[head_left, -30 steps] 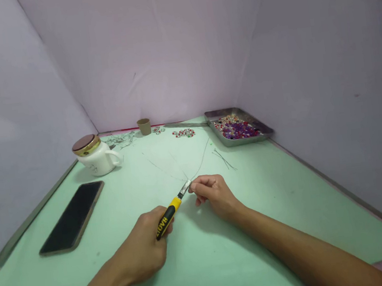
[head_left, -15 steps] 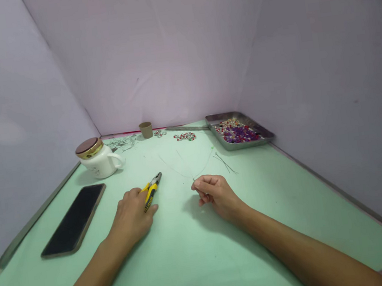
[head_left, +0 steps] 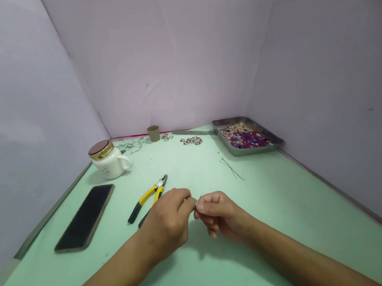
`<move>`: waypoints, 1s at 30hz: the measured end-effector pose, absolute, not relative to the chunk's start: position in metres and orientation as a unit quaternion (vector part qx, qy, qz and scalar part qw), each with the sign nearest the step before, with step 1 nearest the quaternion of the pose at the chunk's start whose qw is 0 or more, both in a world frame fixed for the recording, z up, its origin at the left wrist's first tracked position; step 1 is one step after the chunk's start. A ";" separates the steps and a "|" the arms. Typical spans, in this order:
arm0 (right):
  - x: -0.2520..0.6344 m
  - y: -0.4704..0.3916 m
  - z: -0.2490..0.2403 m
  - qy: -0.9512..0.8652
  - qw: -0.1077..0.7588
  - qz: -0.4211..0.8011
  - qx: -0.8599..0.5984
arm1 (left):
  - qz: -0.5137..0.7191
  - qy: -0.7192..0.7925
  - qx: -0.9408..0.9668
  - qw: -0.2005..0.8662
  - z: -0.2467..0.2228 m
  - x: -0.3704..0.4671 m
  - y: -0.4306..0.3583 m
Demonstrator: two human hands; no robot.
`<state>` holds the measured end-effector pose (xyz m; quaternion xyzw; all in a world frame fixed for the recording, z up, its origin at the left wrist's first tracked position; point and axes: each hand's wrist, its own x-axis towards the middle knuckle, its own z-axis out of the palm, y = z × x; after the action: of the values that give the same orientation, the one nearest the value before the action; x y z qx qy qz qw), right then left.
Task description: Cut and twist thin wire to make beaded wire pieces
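My right hand (head_left: 223, 216) pinches the end of a thin wire piece (head_left: 195, 205) between thumb and fingertips; only a tiny bit of it shows. Against those fingertips, my left hand (head_left: 169, 218) is closed on the same wire, hiding most of it. The yellow-and-black pliers (head_left: 145, 197) lie on the green tabletop just left of my left hand, which covers the end of one handle. A few loose wires (head_left: 231, 169) lie crossed beyond my right hand.
A metal tray (head_left: 238, 152) of colored beads stands at back right. Along the back are beaded pieces (head_left: 191, 141), a small brown cup (head_left: 153, 134), metal rods (head_left: 193, 133) and tangled wire (head_left: 131, 145). A lidded white mug (head_left: 109, 165) and a phone (head_left: 84, 218) lie leftward.
My left hand has let go of the pliers and moved right to meet my right hand at the wire. The spread wire strands are now out of sight. The view has shifted slightly.
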<state>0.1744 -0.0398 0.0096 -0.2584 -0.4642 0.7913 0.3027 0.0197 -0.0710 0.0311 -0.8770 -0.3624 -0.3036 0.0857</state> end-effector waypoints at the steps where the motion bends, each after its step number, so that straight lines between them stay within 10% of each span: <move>1: 0.176 -0.040 0.012 -0.464 0.295 0.798 -0.248 | -0.315 -0.360 -0.876 0.068 0.034 0.021 -0.070; 12: 0.223 0.001 0.034 -0.392 0.500 0.685 -0.357 | -0.365 -0.533 -0.482 -0.592 0.060 0.002 -0.048; 30: 0.177 -0.026 -0.001 -0.656 0.238 0.596 -0.397 | -0.322 -0.569 -0.508 -0.560 0.015 0.014 -0.052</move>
<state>0.1768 -0.0265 -0.0013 -0.3968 -0.6560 0.5963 0.2380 0.0137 -0.0517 0.0151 -0.5085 -0.5694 -0.3224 -0.5597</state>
